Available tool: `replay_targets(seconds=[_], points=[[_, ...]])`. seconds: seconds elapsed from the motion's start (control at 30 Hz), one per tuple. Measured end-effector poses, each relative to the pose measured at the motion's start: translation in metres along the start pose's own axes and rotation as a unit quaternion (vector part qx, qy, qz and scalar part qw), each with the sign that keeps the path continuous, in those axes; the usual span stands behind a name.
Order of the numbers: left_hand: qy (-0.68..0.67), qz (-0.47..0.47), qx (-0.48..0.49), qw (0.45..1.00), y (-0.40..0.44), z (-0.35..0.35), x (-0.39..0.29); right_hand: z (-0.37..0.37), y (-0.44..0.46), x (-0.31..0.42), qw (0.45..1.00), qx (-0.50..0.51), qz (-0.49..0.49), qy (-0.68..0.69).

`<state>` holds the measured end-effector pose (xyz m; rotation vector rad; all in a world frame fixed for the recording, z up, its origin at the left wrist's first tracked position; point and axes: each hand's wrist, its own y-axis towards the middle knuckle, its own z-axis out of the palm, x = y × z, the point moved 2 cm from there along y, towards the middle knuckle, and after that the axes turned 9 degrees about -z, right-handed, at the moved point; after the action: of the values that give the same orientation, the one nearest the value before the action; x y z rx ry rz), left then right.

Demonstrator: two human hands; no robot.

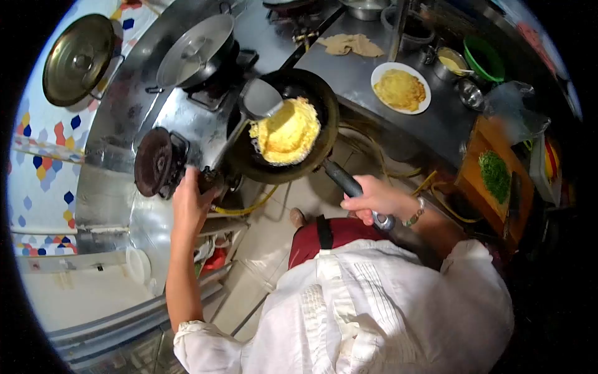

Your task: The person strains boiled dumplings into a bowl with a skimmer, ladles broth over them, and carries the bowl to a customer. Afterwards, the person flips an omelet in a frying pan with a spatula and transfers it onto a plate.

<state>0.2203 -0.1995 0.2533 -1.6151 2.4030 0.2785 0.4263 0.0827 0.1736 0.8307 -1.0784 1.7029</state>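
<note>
Lying in the pan, the egg sits ahead of and between the hands: left hand gripping the ladle, right hand the pan's handle.

Worktop: bright glare on steel
White shirt: well lit, softly shadowed folds
Plastic bag: smudgy blur
Edges: fisheye curve — black surround, dim lower right

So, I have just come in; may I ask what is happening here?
Someone is cooking. The right hand grips the handle of a pan, and the left hand holds a spatula, its blade at what looks like an omelette. Similar yellow food lies on a white plate nearby.
</note>
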Motion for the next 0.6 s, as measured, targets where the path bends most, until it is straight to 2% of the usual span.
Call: replay_targets(seconds=[0.03,0.1,0.23,0.3,0.37,0.5,0.53,0.57,0.6], points=[[0.010,0.037,0.008,0.999,0.007,0.001,-0.010,-0.004,-0.008,-0.004,1.000,-0.025,-0.007,-0.010],[0.005,0.000,0.069,0.998,0.021,0.016,-0.031,-0.020,-0.025,-0.013,0.999,-0.020,-0.033,-0.001],[-0.240,0.001,0.161,0.957,0.037,0.066,-0.055,-0.021,-0.044,-0.009,0.992,-0.104,-0.031,0.067],[-0.292,0.013,0.210,0.933,0.044,0.089,-0.071,-0.018,-0.047,-0.001,0.990,-0.124,-0.037,0.064],[-0.355,-0.100,0.292,0.882,0.036,0.073,-0.116,-0.021,-0.044,0.004,0.987,-0.137,-0.044,0.072],[-0.468,-0.072,0.338,0.813,0.062,0.092,-0.127,-0.030,-0.029,0.017,0.981,-0.157,-0.062,0.093],[-0.481,-0.024,0.326,0.813,0.069,0.091,-0.126,-0.035,-0.023,0.019,0.981,-0.162,-0.061,0.089],[-0.483,-0.023,0.325,0.813,0.083,0.086,-0.122,-0.036,-0.016,0.025,0.981,-0.162,-0.061,0.087],[-0.469,-0.072,0.322,0.819,0.100,0.078,-0.113,-0.036,-0.010,0.032,0.979,-0.163,-0.062,0.109]])
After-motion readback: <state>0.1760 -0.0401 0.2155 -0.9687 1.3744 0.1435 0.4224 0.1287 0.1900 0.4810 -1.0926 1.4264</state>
